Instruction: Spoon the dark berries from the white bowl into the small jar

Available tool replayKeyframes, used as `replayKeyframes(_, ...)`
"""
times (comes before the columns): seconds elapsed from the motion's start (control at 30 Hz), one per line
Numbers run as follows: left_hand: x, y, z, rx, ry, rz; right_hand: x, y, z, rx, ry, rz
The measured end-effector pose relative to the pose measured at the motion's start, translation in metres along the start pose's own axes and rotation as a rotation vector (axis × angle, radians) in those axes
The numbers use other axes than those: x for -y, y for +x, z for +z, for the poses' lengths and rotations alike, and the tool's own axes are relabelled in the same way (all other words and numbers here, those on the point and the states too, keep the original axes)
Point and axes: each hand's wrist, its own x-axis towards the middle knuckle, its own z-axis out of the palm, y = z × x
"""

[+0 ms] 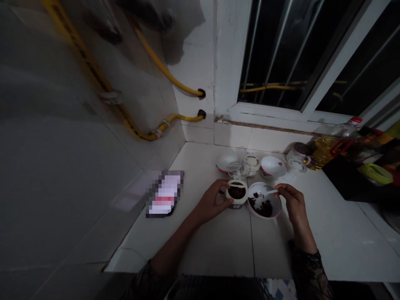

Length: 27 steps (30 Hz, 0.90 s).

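Observation:
My left hand is closed around the side of a small white seasoning jar, whose clear lid is flipped up at the back. Dark reddish-brown contents fill the jar. Just to its right stands a white bowl with a pink rim, holding dark clumps of what looks like the same stuff. My right hand pinches the handle of a small white spoon. The spoon reaches over the bowl, with a dark clump near its tip.
Behind stand a second white bowl, another white jar and a glass bowl. An oil bottle and a black box are at the right. A lit phone leans at the left wall. Yellow pipes run along the wall.

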Motion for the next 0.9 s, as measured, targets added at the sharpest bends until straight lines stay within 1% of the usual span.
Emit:
replayKeyframes(0.1, 0.001, -0.001, 0.0, -0.002, -0.011, -0.011, 0.005, -0.005, 0.008, -0.047, 0.018, -0.113)
replayKeyframes(0.17, 0.002, -0.001, 0.001, -0.003, -0.01, -0.024, 0.009, -0.011, 0.018, -0.061, -0.045, -0.242)
replayKeyframes(0.23, 0.001, -0.001, 0.001, -0.002, -0.011, -0.028, 0.012, -0.018, 0.029, -0.041, -0.167, -0.44)
replayKeyframes(0.33, 0.001, -0.001, 0.001, -0.004, -0.019, -0.011, 0.016, -0.026, 0.038, 0.045, -0.39, -0.825)
replayKeyframes(0.37, 0.001, -0.001, 0.001, -0.004, -0.021, -0.005, 0.017, -0.027, 0.039, 0.063, -0.45, -0.929)
replayKeyframes(0.43, 0.001, -0.001, 0.001, -0.006, -0.021, 0.003, 0.019, -0.028, 0.038, 0.053, -0.517, -1.049)
replayKeyframes(0.5, 0.002, -0.001, 0.001, -0.007, -0.018, 0.002, 0.019, -0.028, 0.035, 0.01, -0.511, -1.08)
replayKeyframes(0.57, 0.002, -0.001, 0.001, -0.003, -0.017, -0.005, 0.02, -0.027, 0.034, -0.019, -0.468, -1.063)
replayKeyframes(0.63, 0.002, -0.001, 0.001, -0.002, -0.024, -0.011, 0.02, -0.028, 0.035, -0.004, -0.444, -1.035)
replayKeyframes(0.77, 0.002, -0.001, 0.0, -0.008, -0.032, -0.006, 0.018, -0.028, 0.04, 0.083, -0.459, -1.008)
replayKeyframes(0.83, 0.002, -0.001, 0.0, -0.006, -0.029, -0.011, 0.017, -0.028, 0.04, 0.084, -0.44, -1.0)
replayKeyframes(0.9, 0.001, -0.001, 0.0, -0.008, -0.027, -0.015, 0.015, -0.027, 0.036, 0.058, -0.399, -0.98)
